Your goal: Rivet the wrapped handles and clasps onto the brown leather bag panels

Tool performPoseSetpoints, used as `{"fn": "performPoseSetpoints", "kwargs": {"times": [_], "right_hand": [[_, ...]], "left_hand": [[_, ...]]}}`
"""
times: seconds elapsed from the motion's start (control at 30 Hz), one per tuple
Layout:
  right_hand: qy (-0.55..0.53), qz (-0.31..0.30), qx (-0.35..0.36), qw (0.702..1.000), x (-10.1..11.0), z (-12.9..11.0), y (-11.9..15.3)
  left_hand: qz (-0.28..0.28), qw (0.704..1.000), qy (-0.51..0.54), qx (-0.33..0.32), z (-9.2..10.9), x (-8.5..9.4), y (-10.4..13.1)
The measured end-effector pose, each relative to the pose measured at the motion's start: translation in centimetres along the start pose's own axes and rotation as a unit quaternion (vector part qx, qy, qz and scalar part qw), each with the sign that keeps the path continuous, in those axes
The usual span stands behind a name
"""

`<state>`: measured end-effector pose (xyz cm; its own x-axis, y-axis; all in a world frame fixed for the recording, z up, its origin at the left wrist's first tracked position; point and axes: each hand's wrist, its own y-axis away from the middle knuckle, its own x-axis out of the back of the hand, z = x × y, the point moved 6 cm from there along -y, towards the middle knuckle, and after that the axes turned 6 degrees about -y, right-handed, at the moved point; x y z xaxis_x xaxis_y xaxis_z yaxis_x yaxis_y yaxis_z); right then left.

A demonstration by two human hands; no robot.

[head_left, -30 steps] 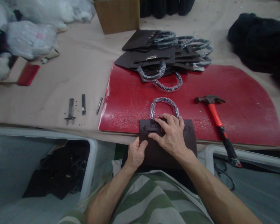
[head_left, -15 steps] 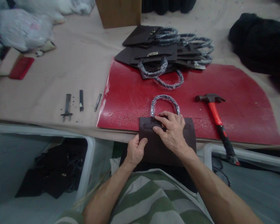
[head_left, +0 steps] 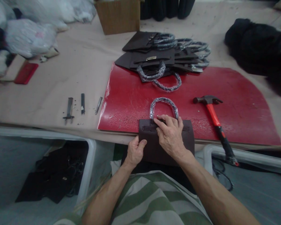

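Left hand [head_left: 135, 152] pinches the lower-left edge of the brown bag [head_left: 152, 147], which overhangs the desk [head_left: 84, 65] edge. Right hand [head_left: 170, 136] fingers press its strap, holding nothing. Wrapped handle [head_left: 164, 104] lies on the red mat [head_left: 236, 103]; hammer [head_left: 215, 122] right, open mat beyond, bag stack [head_left: 159, 56] far.

You are seated at a handbag-making workshop bench. A paper-covered worktop [head_left: 79, 62] carries a scarred red cutting mat [head_left: 236, 106], with a red-handled hammer [head_left: 213, 117] lying on it. A stack of dark brown bag panels [head_left: 154, 56], their handles wrapped in clear film, waits at the mat's far edge. Small metal punches [head_left: 82, 104] lie in a row to the left. Bins [head_left: 49, 175] below the worktop hold more dark pieces, and plastic-bagged bundles [head_left: 30, 37] and a cardboard box [head_left: 118, 15] crowd the far side.
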<state>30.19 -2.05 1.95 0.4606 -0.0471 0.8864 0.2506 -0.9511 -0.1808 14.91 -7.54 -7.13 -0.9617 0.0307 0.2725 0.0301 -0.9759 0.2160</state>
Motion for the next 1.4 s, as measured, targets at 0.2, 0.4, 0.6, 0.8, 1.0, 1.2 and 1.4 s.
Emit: {"fn": "performPoseSetpoints", "kwargs": {"times": [0.2,0.4,0.6,0.8,1.0,1.2,1.4], "right_hand": [[0.021,0.017,-0.002,1.0,-0.25,-0.14,0.23],[0.025,-0.016,0.029,0.999,-0.09,-0.42,0.4],[0.037,-0.011,0.034,0.999,-0.19,-0.46,0.37],[0.005,0.011,0.024,1.0,-0.21,-0.41,0.23],[0.007,-0.004,0.03,1.0,-0.04,-0.3,0.03],[0.026,-0.02,0.066,0.997,-0.29,-0.13,-0.23],[0.018,0.007,0.073,0.997,-0.32,-0.2,-0.32]], "left_hand": [[-0.003,1.0,-0.009,0.0,-0.37,0.06,-0.12],[0.014,1.0,-0.015,-0.01,-0.24,0.05,-0.23],[0.032,0.999,-0.022,-0.024,-0.4,-0.14,-0.46],[0.062,0.997,-0.044,-0.016,-0.7,-0.28,-0.48],[0.047,0.999,-0.009,-0.001,-0.3,-0.34,0.28],[0.061,0.998,-0.006,0.002,-0.12,-0.39,0.13],[0.076,0.997,-0.018,-0.008,-0.27,-0.5,-0.47]]}}
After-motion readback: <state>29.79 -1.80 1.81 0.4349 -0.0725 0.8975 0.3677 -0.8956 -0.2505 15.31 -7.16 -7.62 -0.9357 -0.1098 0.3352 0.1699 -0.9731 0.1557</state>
